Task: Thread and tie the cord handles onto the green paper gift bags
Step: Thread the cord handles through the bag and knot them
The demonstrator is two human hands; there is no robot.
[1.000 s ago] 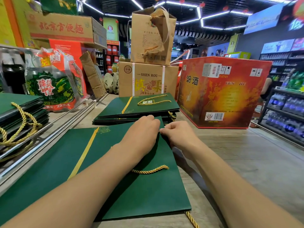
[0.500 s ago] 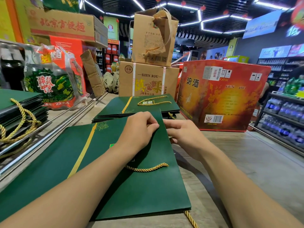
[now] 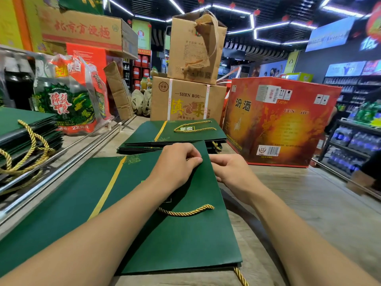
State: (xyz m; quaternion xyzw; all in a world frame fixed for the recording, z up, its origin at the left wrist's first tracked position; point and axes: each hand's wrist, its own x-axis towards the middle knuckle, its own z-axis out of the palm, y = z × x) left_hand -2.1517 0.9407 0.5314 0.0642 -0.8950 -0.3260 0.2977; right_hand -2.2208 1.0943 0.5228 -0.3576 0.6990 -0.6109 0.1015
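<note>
A green paper gift bag (image 3: 185, 234) with a gold stripe lies flat on the wooden table in front of me. A short length of gold cord (image 3: 185, 212) curves across its face, and another cord end (image 3: 241, 277) sticks out under its near corner. My left hand (image 3: 177, 162) rests on the bag near its far edge, fingers curled and pinching a bit of gold cord there. My right hand (image 3: 228, 172) is at the bag's right edge, its fingers curled around that edge, close to the left fingertips.
A stack of green bags (image 3: 144, 135) with a tied gold handle (image 3: 193, 126) lies just beyond. Another stack with gold cords (image 3: 24, 141) sits at left behind metal rails (image 3: 61, 168). Cardboard boxes (image 3: 187, 98) and a red carton (image 3: 278, 120) stand at the back.
My two hands, which met at the bag's far edge, have drawn slightly apart. The left fingers have curled tighter over the cord. The bag stays where it was.
</note>
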